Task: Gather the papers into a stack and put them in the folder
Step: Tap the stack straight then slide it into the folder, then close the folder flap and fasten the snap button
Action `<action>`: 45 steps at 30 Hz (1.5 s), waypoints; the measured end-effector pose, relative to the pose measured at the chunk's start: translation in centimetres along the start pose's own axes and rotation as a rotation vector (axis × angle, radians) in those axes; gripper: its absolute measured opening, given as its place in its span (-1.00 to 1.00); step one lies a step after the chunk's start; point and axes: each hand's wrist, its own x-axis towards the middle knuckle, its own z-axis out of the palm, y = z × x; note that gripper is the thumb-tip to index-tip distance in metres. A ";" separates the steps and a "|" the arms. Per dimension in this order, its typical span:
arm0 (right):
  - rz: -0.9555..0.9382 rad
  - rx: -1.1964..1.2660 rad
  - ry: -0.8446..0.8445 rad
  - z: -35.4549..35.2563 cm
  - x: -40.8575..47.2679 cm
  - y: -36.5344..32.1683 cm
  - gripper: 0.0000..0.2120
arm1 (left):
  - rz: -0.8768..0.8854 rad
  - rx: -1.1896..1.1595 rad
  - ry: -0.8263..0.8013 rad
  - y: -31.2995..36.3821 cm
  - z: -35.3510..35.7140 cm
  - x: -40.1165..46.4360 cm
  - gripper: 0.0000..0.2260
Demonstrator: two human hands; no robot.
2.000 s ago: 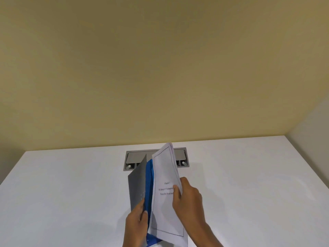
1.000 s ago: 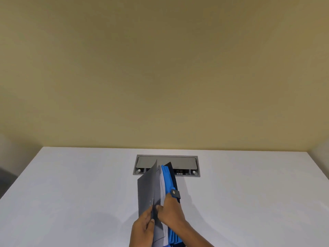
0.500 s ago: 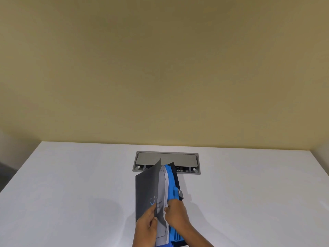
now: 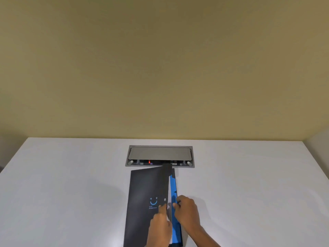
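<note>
A dark grey folder (image 4: 145, 198) with a blue smile logo lies nearly flat on the white table (image 4: 71, 193). Its blue inner pockets (image 4: 173, 189) show along the right edge. A thin strip of white paper (image 4: 169, 202) peeks out between the cover and the blue part. My left hand (image 4: 160, 227) presses on the cover near its right edge. My right hand (image 4: 187, 213) pinches the folder's blue right edge, fingertips close to those of the left hand.
A grey cable hatch (image 4: 160, 155) is set into the table just behind the folder, with a small red light inside. A yellow wall (image 4: 160, 68) rises behind the table. Bare tabletop lies on both sides of the folder.
The papers held up beside the upright folder went inside it. The cover has come down from standing to nearly flat, and both hands moved onto its right edge.
</note>
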 end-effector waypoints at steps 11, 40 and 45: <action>-0.031 -0.071 -0.046 -0.1 1.3 4.9 -0.85 | 0.009 0.539 -0.097 -4.6 3.5 1.9 -0.25; -0.183 -0.412 -0.160 6.4 5.1 -0.3 -0.74 | 0.004 0.390 -0.106 -10.9 3.0 3.8 -0.19; -0.150 -0.379 -0.164 6.9 5.0 -0.5 -0.69 | -0.002 0.396 -0.110 -10.7 2.9 3.7 -0.21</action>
